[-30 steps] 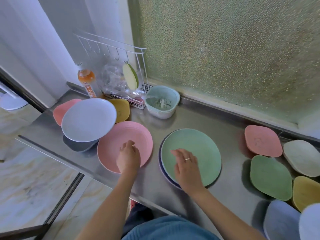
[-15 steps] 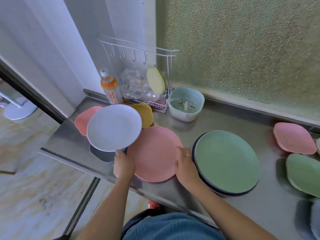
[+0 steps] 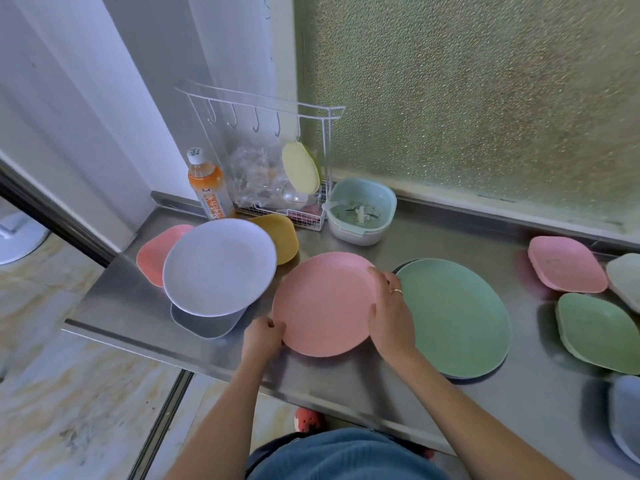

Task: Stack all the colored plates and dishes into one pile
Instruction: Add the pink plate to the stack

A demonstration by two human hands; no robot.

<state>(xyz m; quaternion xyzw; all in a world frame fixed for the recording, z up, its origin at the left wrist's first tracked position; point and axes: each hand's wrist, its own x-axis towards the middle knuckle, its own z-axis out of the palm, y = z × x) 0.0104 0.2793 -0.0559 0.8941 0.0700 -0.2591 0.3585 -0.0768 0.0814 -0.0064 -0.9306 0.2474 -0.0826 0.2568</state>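
A round pink plate is tilted up off the steel counter. My left hand grips its near left rim and my right hand grips its right rim. Just right of it lies a round green plate on top of a dark blue plate. To the left, a pale lilac round plate rests tilted on a grey dish, with a pink dish and a yellow dish behind it.
At the right edge lie a pink dish, a green dish, a pale dish and a blue-grey dish. At the back stand an orange bottle, a wire rack and a teal strainer bowl. The counter's front edge is close to me.
Both hands took hold of the pink plate's rims and lifted it, carrying it right toward the green plate. The view shifted left.
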